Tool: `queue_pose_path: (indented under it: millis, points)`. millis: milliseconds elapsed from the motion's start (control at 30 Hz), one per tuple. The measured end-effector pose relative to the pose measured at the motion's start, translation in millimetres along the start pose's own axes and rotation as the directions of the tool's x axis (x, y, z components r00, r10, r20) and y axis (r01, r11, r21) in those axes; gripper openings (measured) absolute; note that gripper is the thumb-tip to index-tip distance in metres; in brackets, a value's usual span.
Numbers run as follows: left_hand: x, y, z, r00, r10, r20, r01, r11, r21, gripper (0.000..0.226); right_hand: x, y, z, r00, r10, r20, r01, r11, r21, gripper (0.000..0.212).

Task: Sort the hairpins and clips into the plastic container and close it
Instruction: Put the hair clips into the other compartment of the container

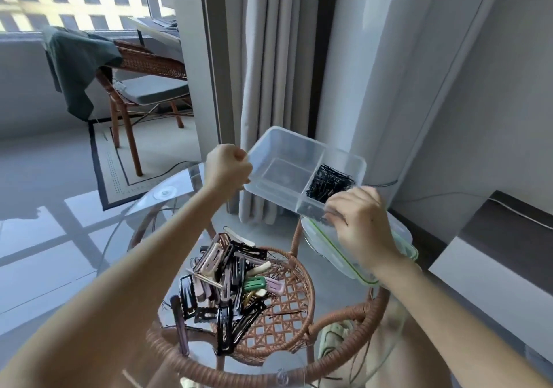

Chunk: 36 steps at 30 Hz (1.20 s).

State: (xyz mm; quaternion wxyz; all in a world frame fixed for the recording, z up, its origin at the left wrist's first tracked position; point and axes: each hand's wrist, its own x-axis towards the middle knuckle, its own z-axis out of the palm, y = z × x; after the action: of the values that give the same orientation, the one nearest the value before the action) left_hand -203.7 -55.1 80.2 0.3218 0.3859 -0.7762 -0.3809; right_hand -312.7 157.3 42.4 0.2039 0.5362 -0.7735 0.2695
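A clear plastic container [281, 154] with two compartments is lifted and tilted above the glass table. My left hand [229, 167] grips its left rim and my right hand [360, 223] grips its near right corner. The right compartment holds a heap of black hairpins [327, 182]; the left compartment looks bare. Below, on the glass top, lies a pile of hair clips [223, 286] in black, pink, beige and green. A few loose black hairpins [287, 313] lie to the pile's right. The green-edged lid [338, 256] rests on the table under my right hand.
The round glass table [167, 196] has a rattan frame with a woven lower shelf [281, 322]. Curtains [269, 88] hang right behind the container. A rattan chair [143, 82] with green cloth stands at the back left. A white and dark cabinet [493, 253] stands to the right.
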Motion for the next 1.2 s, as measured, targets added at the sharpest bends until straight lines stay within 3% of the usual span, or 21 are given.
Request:
queue_pose_path:
  millis: [100,233,500,600,667,700,733,800,867,933,1033,1200]
  points:
    - [-4,-27,-41,0.992,-0.083,-0.097,0.082,0.997,-0.009,0.013,30,-20,29,0.997,-0.072,0.023,0.069,0.989,0.132,0.009]
    - [-15,-71,-68,0.974,-0.164,-0.154,0.171,0.985,0.037,0.010,38,-41,68,0.972,-0.161,0.169,0.110,0.955,0.277,0.008]
    - [-18,-99,-62,0.973,-0.227,-0.037,0.227,0.974,0.007,0.021,42,-39,78,0.968,-0.155,0.196,0.134,0.984,0.115,0.011]
    - [-35,-105,-67,0.987,-0.130,-0.099,0.152,0.952,0.265,0.032,30,-49,65,0.982,-0.181,0.062,0.181,0.983,0.012,0.014]
    - [-57,-100,-71,1.000,-0.016,-0.025,0.025,0.928,0.371,0.024,16,-70,59,0.971,-0.185,0.152,0.160,0.974,0.162,0.028]
    - [-67,-96,-72,0.993,-0.009,0.115,-0.032,0.935,0.353,0.021,11,-81,58,0.927,-0.147,0.346,0.069,0.971,0.229,0.049]
    - [-77,-90,-74,0.959,-0.044,0.280,-0.049,0.947,0.317,0.022,7,-90,61,0.823,-0.120,0.555,-0.017,0.972,0.235,0.073]
    - [-95,-80,-80,0.834,-0.166,0.526,0.014,0.960,0.281,0.044,1,-100,68,0.632,-0.115,0.766,0.005,0.990,0.144,0.103]
    - [-102,-81,-86,0.765,-0.192,0.614,-0.023,0.946,0.324,0.067,0,-104,71,0.612,-0.145,0.778,0.041,0.988,0.152,0.095]
    - [-105,-87,-85,0.778,-0.152,0.610,-0.137,0.906,0.401,0.071,2,-104,70,0.673,-0.162,0.722,-0.026,0.970,0.243,0.074]
    - [-103,-92,-79,0.830,-0.070,0.553,-0.213,0.877,0.430,0.062,8,-107,69,0.700,-0.157,0.696,-0.093,0.947,0.307,0.057]
    - [-104,-96,-79,0.885,0.022,0.465,-0.219,0.900,0.375,0.039,16,-112,60,0.763,-0.126,0.634,-0.108,0.942,0.317,0.042]
